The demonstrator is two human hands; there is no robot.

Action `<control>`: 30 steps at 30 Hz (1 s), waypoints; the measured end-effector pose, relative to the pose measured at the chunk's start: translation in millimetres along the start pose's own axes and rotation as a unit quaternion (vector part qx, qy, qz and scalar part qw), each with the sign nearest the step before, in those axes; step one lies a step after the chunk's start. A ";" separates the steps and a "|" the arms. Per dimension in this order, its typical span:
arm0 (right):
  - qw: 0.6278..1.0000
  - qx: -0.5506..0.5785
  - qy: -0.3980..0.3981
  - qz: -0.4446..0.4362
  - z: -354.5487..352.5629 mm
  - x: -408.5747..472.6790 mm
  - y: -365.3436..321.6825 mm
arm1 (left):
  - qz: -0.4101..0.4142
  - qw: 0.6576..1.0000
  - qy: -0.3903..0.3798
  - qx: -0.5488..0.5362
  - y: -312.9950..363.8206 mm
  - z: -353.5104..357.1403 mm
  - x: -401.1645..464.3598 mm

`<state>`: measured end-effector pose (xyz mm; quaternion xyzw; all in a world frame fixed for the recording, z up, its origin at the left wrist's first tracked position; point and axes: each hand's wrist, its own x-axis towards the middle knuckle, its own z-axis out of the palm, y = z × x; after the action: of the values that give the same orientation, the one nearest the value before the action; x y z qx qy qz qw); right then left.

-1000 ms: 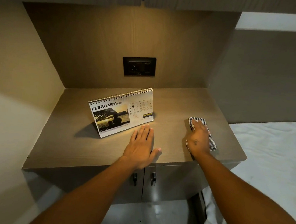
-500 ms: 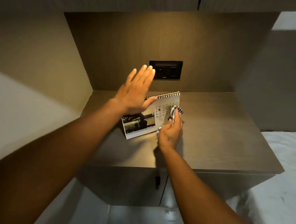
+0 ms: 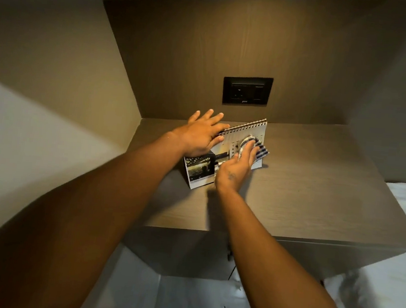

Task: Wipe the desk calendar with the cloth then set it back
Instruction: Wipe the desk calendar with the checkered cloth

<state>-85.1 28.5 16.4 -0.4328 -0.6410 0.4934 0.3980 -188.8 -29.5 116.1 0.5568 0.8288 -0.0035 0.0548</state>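
The desk calendar, a white spiral-bound tent with a dark photo on its left half, stands on the wooden cabinet top. My right hand presses the blue-and-white striped cloth against the right part of its front page. My left hand rests over the calendar's top left edge, fingers spread and reaching behind the spiral binding. The middle of the page is hidden by my hands.
A black socket plate sits in the back panel above the calendar. Wood panels close the niche at left and right. Cabinet doors with dark handles lie below the top's front edge. A white bed sheet is at the right.
My left hand dropped from above the calendar onto its top left edge. The right hand slid the cloth up and right across the page. The view shifted, so the cabinet sits further right.
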 end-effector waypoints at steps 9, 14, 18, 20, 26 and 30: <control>0.999 0.013 0.014 0.027 15.0 -14.8 -10.5 | -0.007 1.000 -0.010 -0.006 -1.9 0.7 0.4; 0.997 0.047 0.047 0.039 5.3 24.9 -11.9 | -0.023 1.000 -0.001 -0.017 -1.2 3.3 2.4; 1.000 0.003 0.016 0.026 19.5 -3.3 -6.9 | -0.025 1.000 -0.002 -0.019 -0.9 3.2 2.4; 1.000 -0.003 -0.004 0.020 28.3 -30.0 -3.1 | -0.023 0.999 -0.003 -0.024 -1.3 2.7 1.7; 1.000 0.008 -0.020 0.020 34.6 -44.9 -4.3 | -0.025 0.999 -0.005 -0.026 0.5 2.6 2.7; 0.998 0.061 0.013 0.012 27.1 -15.9 -6.2 | -0.031 0.999 -0.007 -0.029 0.5 2.6 0.4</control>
<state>-106.6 4.8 15.8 -0.4218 -0.5992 0.5308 0.4258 -188.2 -29.1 113.5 0.5289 0.8451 0.0145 0.0763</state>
